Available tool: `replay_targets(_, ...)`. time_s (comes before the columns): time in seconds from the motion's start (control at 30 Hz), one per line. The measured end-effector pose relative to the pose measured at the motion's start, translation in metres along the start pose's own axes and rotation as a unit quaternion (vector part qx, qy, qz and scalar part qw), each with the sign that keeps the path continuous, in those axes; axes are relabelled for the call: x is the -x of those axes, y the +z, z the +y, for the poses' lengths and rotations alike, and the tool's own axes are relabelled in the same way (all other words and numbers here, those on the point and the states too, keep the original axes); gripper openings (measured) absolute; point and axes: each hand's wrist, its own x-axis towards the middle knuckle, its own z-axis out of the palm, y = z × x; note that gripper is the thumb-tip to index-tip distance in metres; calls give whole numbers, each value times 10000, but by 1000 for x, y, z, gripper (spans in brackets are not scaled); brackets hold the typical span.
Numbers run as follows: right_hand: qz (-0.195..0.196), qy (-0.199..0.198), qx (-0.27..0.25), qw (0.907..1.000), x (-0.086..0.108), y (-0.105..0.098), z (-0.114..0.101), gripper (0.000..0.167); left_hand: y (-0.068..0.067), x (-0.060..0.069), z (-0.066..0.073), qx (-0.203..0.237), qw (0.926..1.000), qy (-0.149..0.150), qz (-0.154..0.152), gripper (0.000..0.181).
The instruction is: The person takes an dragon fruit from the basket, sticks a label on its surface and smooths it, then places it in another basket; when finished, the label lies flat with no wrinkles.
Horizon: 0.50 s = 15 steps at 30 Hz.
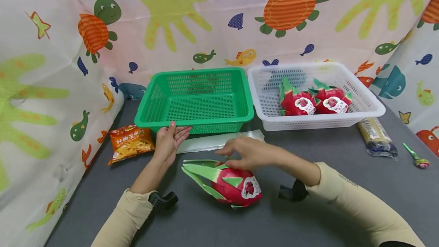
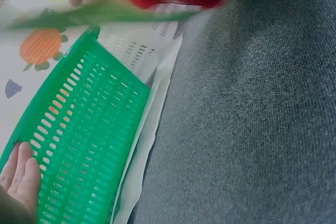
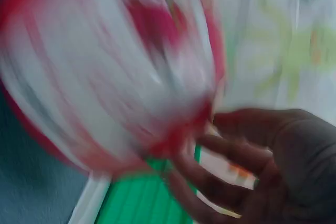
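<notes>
A red dragon fruit [image 1: 236, 184] with long green leaf tips and a white label is in front of the baskets in the head view. My right hand [image 1: 252, 151] grips its upper side, fingers curled against it. Up close in the right wrist view, the dragon fruit [image 3: 110, 77] is blurred beside the curled fingers. My left hand [image 1: 169, 140] touches the front of the green basket [image 1: 193, 125] just under its rim. In the left wrist view, the straight fingers of the left hand [image 2: 23, 177] lie against the slotted wall.
A white basket [image 1: 317, 123] holds two more dragon fruits [image 1: 298, 104]. An orange snack bag [image 1: 132, 144] lies left of the green basket, and a flat whitish strip [image 1: 202, 143] before it. At right are a yellowish package [image 1: 377, 136] and a lollipop [image 1: 420, 161].
</notes>
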Motion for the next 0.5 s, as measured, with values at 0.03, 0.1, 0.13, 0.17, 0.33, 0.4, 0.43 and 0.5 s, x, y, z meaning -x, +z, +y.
replay_targets(0.03,-72,-8,315,9995,4,6,-6,38,0,0,0,45,10000,-4,25,51)
replay_targets(0.1,-205,73,832,9963,12,19,-21,48,2,-1,1,55,9999,-59,60,48)
replay_targets(0.13,-291,202,913,9952,15,25,-27,53,3,-2,1,61,9999,-82,74,47)
replay_targets(0.17,-397,329,973,9939,16,30,-32,59,3,-2,1,63,9999,-89,82,46)
replay_targets(0.33,-625,677,1263,9877,1,46,-38,70,2,-4,3,69,9997,-145,209,44)
replay_targets(0.4,-668,705,1177,9883,-7,48,-35,69,1,-3,2,88,9996,-198,202,45)
replay_targets(0.43,-702,744,1082,9889,-9,49,-33,69,1,-2,1,88,9996,-211,182,45)
replay_targets(0.5,-721,776,756,9915,-11,48,-29,66,0,-1,0,120,9996,-216,141,46)
